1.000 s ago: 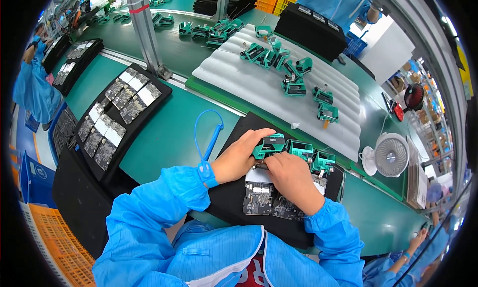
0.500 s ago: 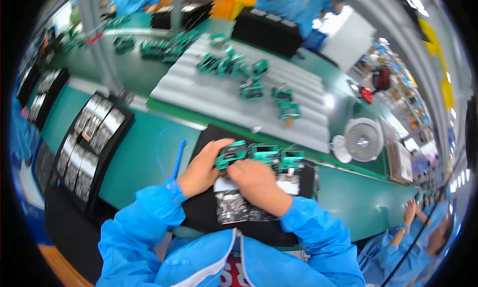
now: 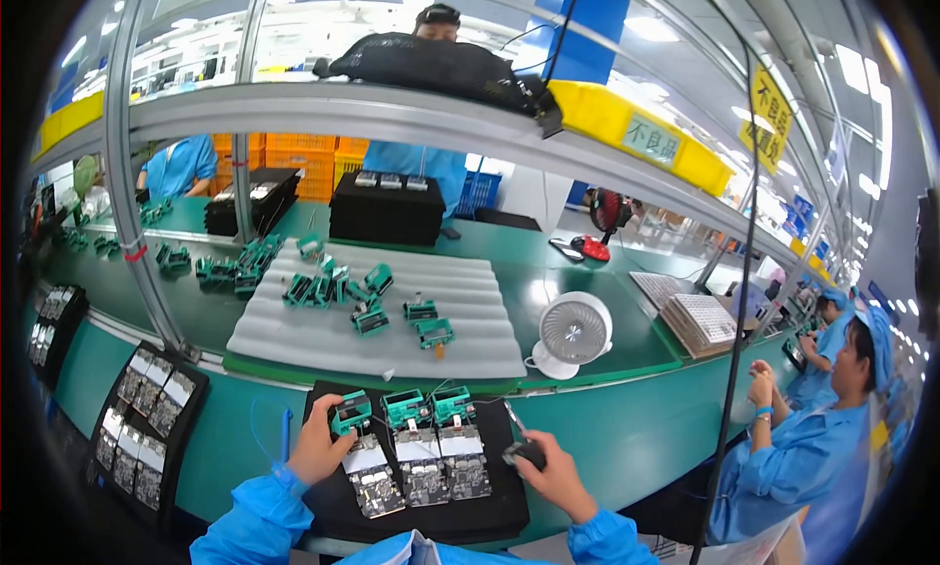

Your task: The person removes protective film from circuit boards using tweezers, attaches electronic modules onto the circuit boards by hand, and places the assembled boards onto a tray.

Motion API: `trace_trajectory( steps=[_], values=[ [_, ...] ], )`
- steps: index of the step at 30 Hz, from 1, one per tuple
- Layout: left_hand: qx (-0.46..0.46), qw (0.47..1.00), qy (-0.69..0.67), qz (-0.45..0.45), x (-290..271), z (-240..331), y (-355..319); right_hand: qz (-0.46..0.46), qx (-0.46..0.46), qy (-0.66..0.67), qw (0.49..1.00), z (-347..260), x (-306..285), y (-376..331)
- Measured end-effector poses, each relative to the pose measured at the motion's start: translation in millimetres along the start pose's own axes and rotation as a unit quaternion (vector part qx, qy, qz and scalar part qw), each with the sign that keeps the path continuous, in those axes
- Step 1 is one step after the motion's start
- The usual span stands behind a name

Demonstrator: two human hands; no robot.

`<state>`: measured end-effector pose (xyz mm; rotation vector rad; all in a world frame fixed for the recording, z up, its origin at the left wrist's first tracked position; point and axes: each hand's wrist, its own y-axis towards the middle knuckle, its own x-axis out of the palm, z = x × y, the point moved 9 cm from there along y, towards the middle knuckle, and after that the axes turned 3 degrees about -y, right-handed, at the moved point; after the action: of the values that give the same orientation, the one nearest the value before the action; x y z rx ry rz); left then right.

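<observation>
My left hand (image 3: 321, 446) grips a green plastic frame module (image 3: 351, 411) at the top of the leftmost circuit board (image 3: 377, 487). Two more boards lie to its right, the middle one (image 3: 424, 472) and the right one (image 3: 465, 467), each with a white upper section. Above these sit a middle green module (image 3: 404, 407) and a right green module (image 3: 452, 405), with thin wires about them. Near the right edge of the black foam mat (image 3: 441, 529), my right hand (image 3: 558, 475) closes on a dark-handled tool (image 3: 529, 454) with a slim metal part; its exact kind is unclear.
A blue stick-like tool (image 3: 286, 434) stands left of the mat. Black trays of boards (image 3: 147, 418) lie farther left. Beyond, several green modules rest on a grey foam sheet (image 3: 470, 315). A white fan (image 3: 573, 335) stands right; a metal shelf beam (image 3: 323, 110) crosses above. Co-workers (image 3: 813, 438) sit at right.
My right hand has moved from the left module to the mat's right side and now holds the dark tool. The left hand stays on its module. The view has tilted up.
</observation>
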<state>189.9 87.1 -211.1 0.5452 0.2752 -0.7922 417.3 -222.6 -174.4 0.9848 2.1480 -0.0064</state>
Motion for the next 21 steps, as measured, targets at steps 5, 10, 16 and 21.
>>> trace_trajectory(
  steps=[5, 10, 16, 21],
  values=[
    [0.019, 1.000, -0.005, -0.011, 3.3, -6.1, 7.8, -0.022, 0.046, -0.048, 0.998, 56.4, -16.6, -34.3],
    [0.021, 0.991, 0.130, -0.025, 4.3, 13.6, 17.8, 0.065, -0.077, -0.164, 0.981, 23.4, -19.5, -40.0],
    [-0.073, 0.974, 0.206, -0.050, -3.1, -19.8, -0.2, -0.004, -0.086, -0.238, 0.968, -15.3, 23.1, -54.1],
    [-0.065, 0.996, 0.057, -0.015, -8.5, -14.3, 2.5, -0.040, 0.022, -0.185, 0.982, 0.4, 34.2, -66.9]
  ],
)
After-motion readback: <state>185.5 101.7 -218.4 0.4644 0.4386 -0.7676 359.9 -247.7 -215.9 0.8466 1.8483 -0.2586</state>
